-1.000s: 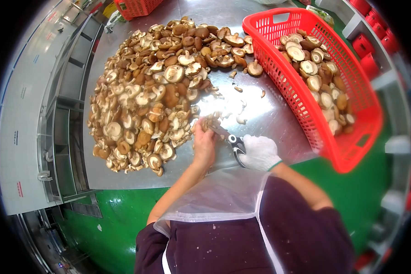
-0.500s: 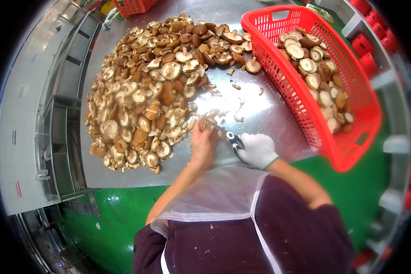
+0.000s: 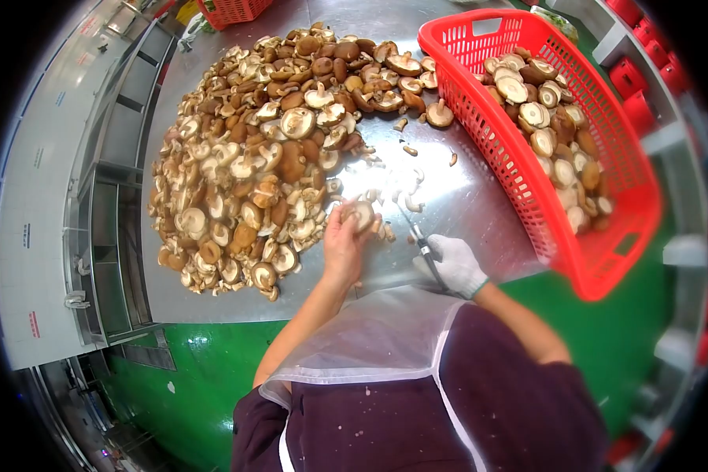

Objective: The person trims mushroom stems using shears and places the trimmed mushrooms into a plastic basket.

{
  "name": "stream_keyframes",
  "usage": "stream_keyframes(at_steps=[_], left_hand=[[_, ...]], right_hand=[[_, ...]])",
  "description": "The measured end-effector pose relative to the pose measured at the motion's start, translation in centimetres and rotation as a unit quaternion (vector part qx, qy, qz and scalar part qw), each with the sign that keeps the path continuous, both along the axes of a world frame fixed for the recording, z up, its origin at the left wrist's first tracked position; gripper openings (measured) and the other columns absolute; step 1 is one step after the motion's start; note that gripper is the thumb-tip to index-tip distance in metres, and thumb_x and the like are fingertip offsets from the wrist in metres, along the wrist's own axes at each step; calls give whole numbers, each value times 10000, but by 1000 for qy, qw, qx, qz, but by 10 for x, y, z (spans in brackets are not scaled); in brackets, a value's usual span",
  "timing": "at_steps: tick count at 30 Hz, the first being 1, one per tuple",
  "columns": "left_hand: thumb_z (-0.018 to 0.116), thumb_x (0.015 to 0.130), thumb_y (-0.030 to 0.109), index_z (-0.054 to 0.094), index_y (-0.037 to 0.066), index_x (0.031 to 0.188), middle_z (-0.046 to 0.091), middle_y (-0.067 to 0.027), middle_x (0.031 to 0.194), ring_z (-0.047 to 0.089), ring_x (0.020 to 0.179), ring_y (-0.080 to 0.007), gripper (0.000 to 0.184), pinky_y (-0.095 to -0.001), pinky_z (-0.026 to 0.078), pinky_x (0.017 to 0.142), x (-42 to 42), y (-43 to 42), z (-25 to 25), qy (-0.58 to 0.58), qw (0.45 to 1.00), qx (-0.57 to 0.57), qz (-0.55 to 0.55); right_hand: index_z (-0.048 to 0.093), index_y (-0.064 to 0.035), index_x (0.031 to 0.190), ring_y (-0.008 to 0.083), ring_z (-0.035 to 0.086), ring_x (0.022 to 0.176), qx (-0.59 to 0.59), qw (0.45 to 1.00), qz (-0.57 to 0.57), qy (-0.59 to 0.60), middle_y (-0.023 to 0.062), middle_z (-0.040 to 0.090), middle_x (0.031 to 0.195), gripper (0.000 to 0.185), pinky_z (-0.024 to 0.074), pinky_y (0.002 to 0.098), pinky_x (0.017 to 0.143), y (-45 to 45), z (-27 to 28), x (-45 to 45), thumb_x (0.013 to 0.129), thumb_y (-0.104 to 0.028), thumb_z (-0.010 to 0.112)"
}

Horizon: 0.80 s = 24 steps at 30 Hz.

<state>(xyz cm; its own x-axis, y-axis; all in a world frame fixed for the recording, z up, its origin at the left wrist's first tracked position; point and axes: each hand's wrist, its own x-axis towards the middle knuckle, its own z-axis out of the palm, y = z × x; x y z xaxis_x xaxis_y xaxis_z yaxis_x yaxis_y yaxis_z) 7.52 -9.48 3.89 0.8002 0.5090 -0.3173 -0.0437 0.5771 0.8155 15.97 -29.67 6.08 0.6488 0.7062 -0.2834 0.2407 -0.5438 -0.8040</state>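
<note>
My bare left hand (image 3: 343,245) grips a shiitake mushroom (image 3: 359,214) by its edge, its pale gilled underside showing. To the right of it, my gloved right hand (image 3: 452,266) is closed round the dark handles of a pair of scissors (image 3: 422,242). The blades point up and to the left, apart from the mushroom. Cut stem pieces (image 3: 413,206) lie on the metal table (image 3: 480,216) around the blade tips. A large heap of shiitake mushrooms (image 3: 240,169) spreads to the left and beyond my left hand.
A red slotted basket (image 3: 499,169) holding mushrooms stands at the right, its near end by the table edge. Another red basket (image 3: 234,11) is at the far left. Green floor (image 3: 204,370) shows below the table, and metal shelving (image 3: 106,252) runs along the left.
The scissors have moved away from my left hand, to the right, and my right hand has turned. The mushroom's underside now faces up in my left hand, and stem pieces lie beside it.
</note>
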Motion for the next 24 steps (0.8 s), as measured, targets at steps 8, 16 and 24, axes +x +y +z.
stream_keyframes(at_steps=[8, 16, 24], left_hand=[[301, 1035, 340, 475, 19, 1133, 622, -191, 1054, 672, 871, -270, 377, -298, 614, 641, 9, 10, 17, 91, 991, -92, -22], [365, 1017, 356, 407, 5, 1306, 523, -200, 1277, 562, 1137, -302, 456, -407, 508, 928, 120, 4, 114, -60, 976, 88, -192], [519, 954, 150, 599, 27, 1107, 639, -57, 992, 627, 826, -150, 212, -263, 510, 635, 244, 36, 57, 84, 928, 327, -160]], right_hand=[[599, -58, 836, 320, 549, 599, 21, 997, -51, -59, 156, 542, 656, 307, 443, 391, 583, -21, -40, 7, 779, -341, 702], [626, -70, 869, 284, 561, 565, 141, 981, -93, -91, 130, 534, 631, 220, 448, 369, 539, -33, -53, 2, 731, -209, 726], [576, -75, 766, 314, 570, 569, 187, 960, -174, -114, 123, 531, 611, 156, 448, 402, 534, -35, -66, 3, 728, -152, 706]])
